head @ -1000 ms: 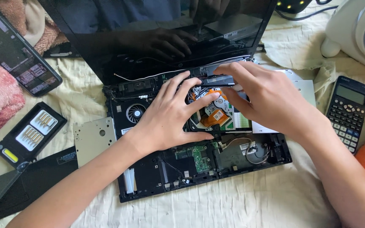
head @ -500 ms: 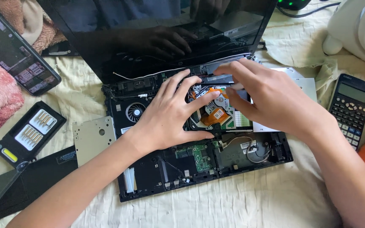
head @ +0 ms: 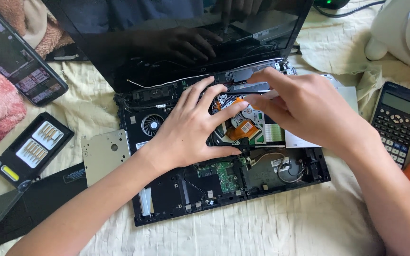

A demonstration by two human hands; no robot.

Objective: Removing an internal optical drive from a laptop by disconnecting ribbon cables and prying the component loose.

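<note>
Opened laptop [head: 224, 189] on cream bedsheet [head: 262, 232], bottom cover off, guts showing. Left hand [head: 191, 128] flat on chassis, fingers spread, not gripping anything, fingertips at edge of optical drive [head: 243, 125] sitting mid-chassis with orange ribbon. Right hand [head: 304, 111] over drive's right side, fingers curled onto thin dark strip [head: 247, 87] by hinge; can't tell if it's really pinching it. Fan [head: 152, 124] left of hands, green board [head: 224, 173] below. Bit case [head: 33, 148], metal bracket [head: 104, 152], phone [head: 17, 64] off left, calculator [head: 395, 121] right
</note>
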